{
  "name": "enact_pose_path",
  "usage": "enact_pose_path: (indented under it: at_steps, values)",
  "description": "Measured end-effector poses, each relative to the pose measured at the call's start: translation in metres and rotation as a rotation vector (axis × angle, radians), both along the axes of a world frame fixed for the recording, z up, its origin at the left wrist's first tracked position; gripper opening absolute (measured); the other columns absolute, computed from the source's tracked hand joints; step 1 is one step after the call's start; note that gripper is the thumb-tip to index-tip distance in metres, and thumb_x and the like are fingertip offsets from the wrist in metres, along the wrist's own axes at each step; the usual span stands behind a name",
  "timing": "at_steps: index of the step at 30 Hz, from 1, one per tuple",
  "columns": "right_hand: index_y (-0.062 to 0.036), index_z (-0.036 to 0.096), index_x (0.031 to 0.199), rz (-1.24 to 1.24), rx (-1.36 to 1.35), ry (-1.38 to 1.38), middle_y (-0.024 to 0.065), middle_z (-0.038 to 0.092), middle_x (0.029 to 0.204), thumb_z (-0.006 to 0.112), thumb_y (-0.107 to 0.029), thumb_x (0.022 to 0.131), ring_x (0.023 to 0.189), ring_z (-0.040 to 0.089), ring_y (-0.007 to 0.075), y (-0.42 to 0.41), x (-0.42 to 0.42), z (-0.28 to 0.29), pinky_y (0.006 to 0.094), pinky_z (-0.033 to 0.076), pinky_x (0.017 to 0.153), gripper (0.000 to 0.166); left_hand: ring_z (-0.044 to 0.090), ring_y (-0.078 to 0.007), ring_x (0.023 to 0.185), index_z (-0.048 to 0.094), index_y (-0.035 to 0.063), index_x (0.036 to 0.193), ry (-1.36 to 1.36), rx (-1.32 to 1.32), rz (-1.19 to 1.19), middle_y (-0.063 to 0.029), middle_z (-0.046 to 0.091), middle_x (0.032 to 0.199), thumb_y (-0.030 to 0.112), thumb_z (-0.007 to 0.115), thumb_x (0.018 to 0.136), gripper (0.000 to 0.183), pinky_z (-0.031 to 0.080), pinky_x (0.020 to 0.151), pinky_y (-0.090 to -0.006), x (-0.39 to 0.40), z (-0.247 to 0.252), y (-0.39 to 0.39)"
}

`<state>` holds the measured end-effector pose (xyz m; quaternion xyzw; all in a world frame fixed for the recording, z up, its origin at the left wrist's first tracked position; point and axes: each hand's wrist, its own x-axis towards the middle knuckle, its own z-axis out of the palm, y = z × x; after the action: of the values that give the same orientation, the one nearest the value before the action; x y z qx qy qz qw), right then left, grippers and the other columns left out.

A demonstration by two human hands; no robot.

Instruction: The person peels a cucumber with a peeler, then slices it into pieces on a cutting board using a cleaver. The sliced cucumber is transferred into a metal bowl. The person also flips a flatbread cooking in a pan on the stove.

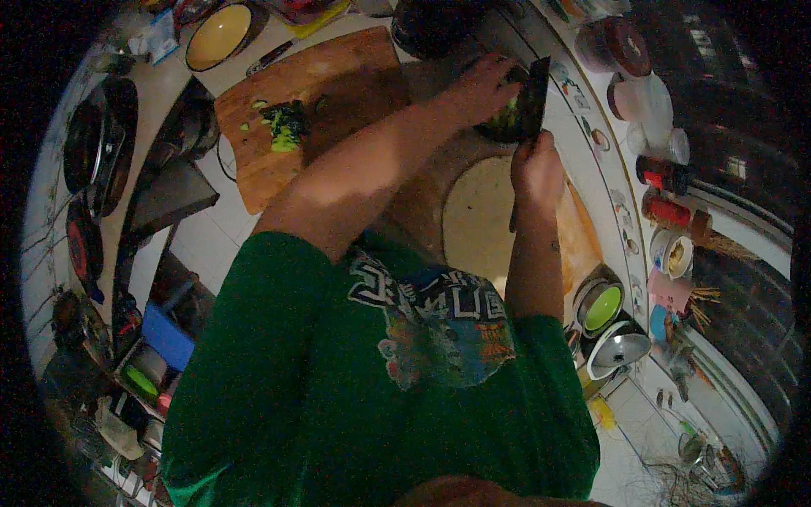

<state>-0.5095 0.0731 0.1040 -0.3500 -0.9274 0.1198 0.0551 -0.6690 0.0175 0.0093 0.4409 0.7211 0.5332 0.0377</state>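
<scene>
A wooden cutting board lies at the upper left, with a small pile of chopped green vegetable on it. My left hand reaches across to a dark bowl with green pieces inside; its fingers are bent over the bowl beside the blade, and whether they hold anything is unclear. In my right hand is a broad-bladed knife, its dark blade upright in view at the bowl's right side. Part of the handle is hidden by the hand. A pale round surface lies below the bowl.
Beyond the board are a small knife and a yellow bowl. A dark pot stands near the top. Jars line the ledge at right, above a green bowl and a lid. A lidded pan is far left.
</scene>
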Motion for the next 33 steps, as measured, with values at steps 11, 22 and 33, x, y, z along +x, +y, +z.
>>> enact_pose_path:
  at_steps: [11,22,33]
  values:
    - [-0.0019,0.055,0.097,-0.076,-0.86,0.412,0.0079,0.06,0.069,0.057,-0.02,0.088,0.049,0.054,0.0155,-0.01,0.013,-0.017,0.0315,0.044,0.045,0.021,0.059,-0.0316,0.099,0.062,0.008,0.111,-0.382,-0.132,0.039,-0.0131,0.062,0.109,0.019,0.051,0.089,0.027,0.049,0.082,-0.0413,0.005,0.028,-0.108]
    - [0.0,0.058,0.098,0.196,-0.832,0.075,0.0123,0.062,0.083,0.059,-0.025,0.086,0.072,0.06,0.0213,-0.103,-0.018,-0.182,0.0356,0.047,0.066,0.027,0.031,-0.0391,0.13,0.038,0.0071,0.136,0.074,-0.581,0.772,-0.0218,0.033,0.141,0.039,0.067,0.079,0.071,0.028,0.107,-0.0443,-0.008,-0.027,-0.359]
    - [-0.0013,0.057,0.105,0.279,-1.092,0.155,0.0119,0.064,0.098,0.062,-0.027,0.083,0.088,0.059,0.0211,-0.163,-0.085,-0.214,0.0363,0.047,0.075,0.034,0.027,-0.0374,0.134,0.032,0.0065,0.14,0.181,-0.636,0.669,-0.0192,0.035,0.141,0.066,0.062,0.071,0.096,0.018,0.111,-0.0497,-0.06,-0.07,-0.367]
